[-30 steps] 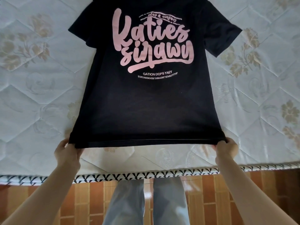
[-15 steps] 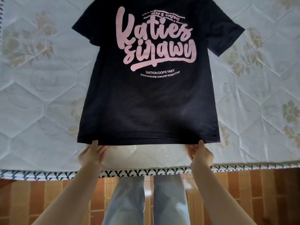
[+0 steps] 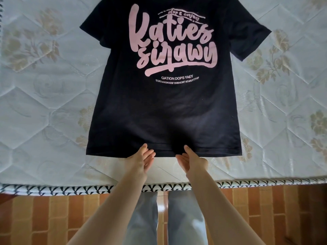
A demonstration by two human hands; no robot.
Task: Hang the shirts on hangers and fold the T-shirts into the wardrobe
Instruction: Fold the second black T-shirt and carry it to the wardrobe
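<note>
- The black T-shirt [image 3: 164, 110] lies flat and print-side up on the mattress [image 3: 40, 106], its collar at the far end, both short sleeves spread outward and its hem nearest the person.
- 1 second earlier the hem was lifted and stretched between the 2 hands, each gripping 1 bottom corner; now the hem rests on the mattress and the corners lie free.
- The left hand [image 3: 141, 160] has released its corner and moved inward along the hem; its fingers are straight and relaxed, holding nothing, with the fingertips touching the hem left of centre.
- The right hand [image 3: 192, 160] has done the same from the other side; it is likewise unclenched and empty, its fingertips at the hem right of centre, and the 2 hands are now near each other.
- Interpretation: spreading appears complete and the garment is set out for folding; no fold has yet been made, and no wardrobe is in view.
- Beyond the mattress edge, with its black-and-white trim [image 3: 70, 189], the person's legs in pale trousers [image 3: 166, 218] stand on a tiled floor [image 3: 44, 218].
</note>
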